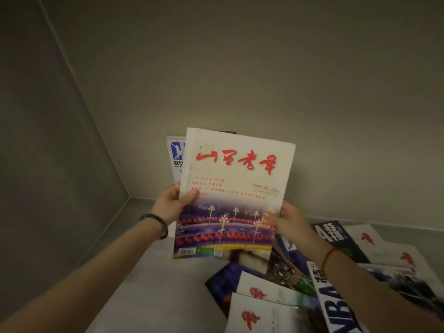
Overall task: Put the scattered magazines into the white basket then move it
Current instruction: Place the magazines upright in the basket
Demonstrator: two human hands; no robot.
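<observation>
I hold up a white magazine (236,179) with red brush lettering and a night street photo on its lower half. Behind it is a second magazine (175,156) with a blue and white logo, and a dark edge of a third shows at the top. My left hand (171,204) grips the stack's left edge, thumb on the front cover. My right hand (287,222) pinches the front magazine's lower right edge. Several scattered magazines (312,289) lie overlapping on the grey floor (153,284) at lower right. The white basket is out of view.
Two grey walls meet in a corner (128,197) just left of my left hand. A baseboard runs along the back wall. Bare floor lies between my forearms, left of the magazine pile.
</observation>
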